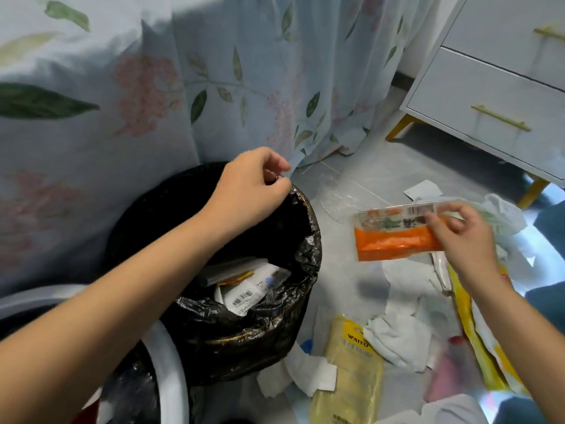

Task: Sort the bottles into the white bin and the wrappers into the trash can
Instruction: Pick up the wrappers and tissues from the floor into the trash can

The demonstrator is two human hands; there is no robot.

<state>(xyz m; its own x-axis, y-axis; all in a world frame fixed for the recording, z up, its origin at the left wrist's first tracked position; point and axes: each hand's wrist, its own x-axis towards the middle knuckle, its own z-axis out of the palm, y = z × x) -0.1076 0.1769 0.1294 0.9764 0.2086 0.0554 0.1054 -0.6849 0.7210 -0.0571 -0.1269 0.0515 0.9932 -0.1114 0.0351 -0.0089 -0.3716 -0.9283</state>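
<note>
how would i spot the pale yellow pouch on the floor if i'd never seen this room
Start at the trash can lined with a black bag, left of centre. Just to its right, at the bottom of the picture, the pale yellow pouch lies flat on the grey floor among white tissues. It alone has a darker yellow top strip with a hang hole and WAITU lettering.

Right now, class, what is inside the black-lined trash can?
Inside the trash can lie a few wrappers, one white with a barcode and one with orange print. The left arm and folds of bag hide whatever lies deeper.
</note>
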